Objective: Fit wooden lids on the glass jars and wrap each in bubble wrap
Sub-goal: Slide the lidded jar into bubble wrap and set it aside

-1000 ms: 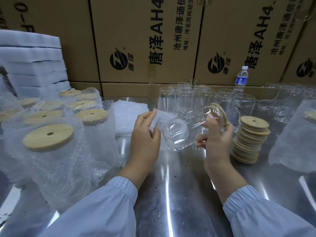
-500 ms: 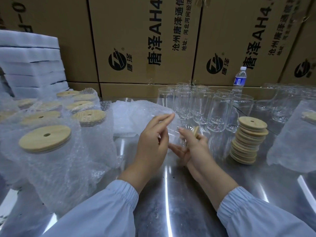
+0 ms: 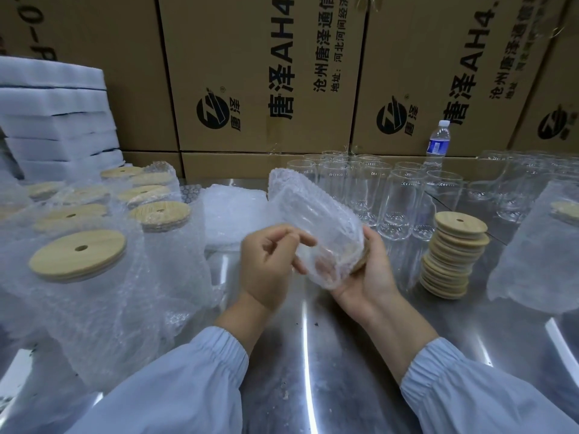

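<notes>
The left hand (image 3: 269,264) pinches the bubble wrap (image 3: 291,189) with curled fingers, at 9 o'clock of the tilted jar (image 3: 322,227) held above the table (image 3: 313,355). At 3 o'clock of the jar, the right hand (image 3: 369,277) curls round its wooden lid (image 3: 360,264). The glass is probably fragile and slippery under the soft wrap, so I would hold it firmly at the lid end.

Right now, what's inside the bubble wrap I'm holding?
A glass jar shows through the bubble wrap, tilted, its wooden lid end against the right hand. Only the lid's edge shows; the rest is covered by wrap and palm. The left hand pinches the wrap.
</notes>
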